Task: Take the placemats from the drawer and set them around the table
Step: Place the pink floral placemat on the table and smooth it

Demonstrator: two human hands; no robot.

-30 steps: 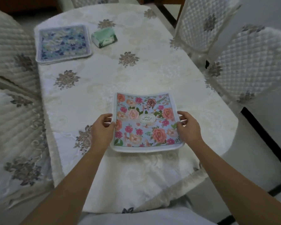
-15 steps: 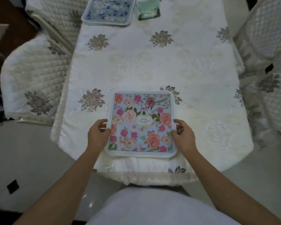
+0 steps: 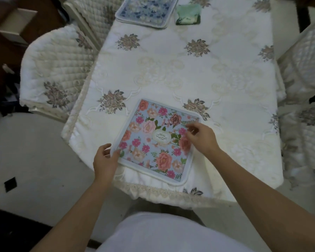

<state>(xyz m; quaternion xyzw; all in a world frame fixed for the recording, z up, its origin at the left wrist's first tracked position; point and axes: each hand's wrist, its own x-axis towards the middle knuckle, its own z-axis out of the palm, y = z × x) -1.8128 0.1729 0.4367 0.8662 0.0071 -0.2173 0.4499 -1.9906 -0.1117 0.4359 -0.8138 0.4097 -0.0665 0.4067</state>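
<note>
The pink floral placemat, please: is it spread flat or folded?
Spread flat: the placemat lies askew on the tablecloth, its printed face up and no fold or crease visible.

Both forearms outstretched; left hand point(image 3: 105, 160) in a pinch on the placemat point(image 3: 158, 140) edge, right hand point(image 3: 202, 138) loosely bent, blurred.

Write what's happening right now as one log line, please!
step: placing pink placemat at near edge | left hand: pinches its corner | right hand: over it, blurred | blue placemat: far end
</note>
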